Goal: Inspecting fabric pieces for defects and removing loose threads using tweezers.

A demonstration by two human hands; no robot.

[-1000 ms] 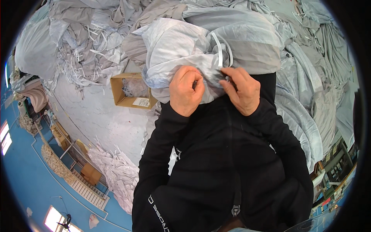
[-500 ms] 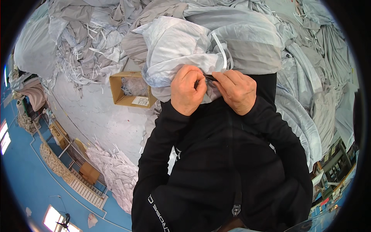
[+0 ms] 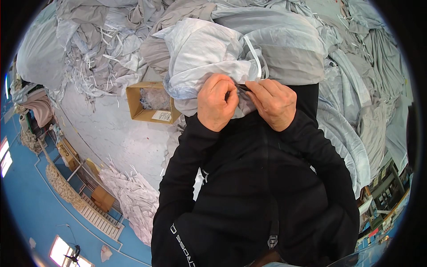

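In my lap, a large piece of pale grey-blue fabric [image 3: 202,55] lies bunched, with a white ribbon tie [image 3: 254,54] looping up from it. My left hand [image 3: 217,102] is closed in a pinch at the near edge of this cloth. Close beside it, my right hand [image 3: 273,103] grips a slim dark tool [image 3: 243,87] between thumb and fingers. The tool's tip points at the left fingertips; most of it is hidden, so its exact kind is unclear. Both hands nearly touch.
An open cardboard box [image 3: 137,104] holding small clear plastic bits stands to the left on a pale marbled surface [image 3: 129,147]. Heaps of grey fabric with white ties [image 3: 104,58] surround me at the back and right. A pinkish cloth pile [image 3: 135,196] lies lower left.
My right hand has shifted very slightly to the right. The left hand and the fabric stay almost where they were.
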